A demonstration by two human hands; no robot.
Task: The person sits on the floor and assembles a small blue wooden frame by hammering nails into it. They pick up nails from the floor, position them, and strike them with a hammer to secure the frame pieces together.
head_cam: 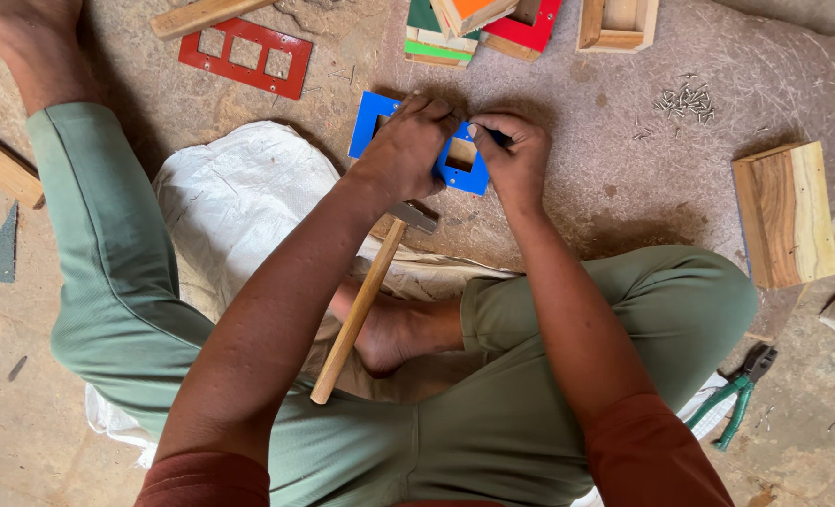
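Note:
A blue flat plate (368,120) with square cut-outs lies on the dusty floor in front of my crossed legs. My left hand (406,150) rests on its middle, fingers curled down on it. My right hand (513,155) pinches at the plate's right end; what it pinches is too small to make out. A wooden-handled hammer (361,305) lies below my left wrist, head by the plate, handle across my foot.
A red plate with cut-outs (246,56) lies at the upper left. Coloured plates and a wooden box frame (616,23) sit at the top. Loose nails (685,99), a wooden block (785,214), green pliers (738,394) and a white sack (239,197) surround me.

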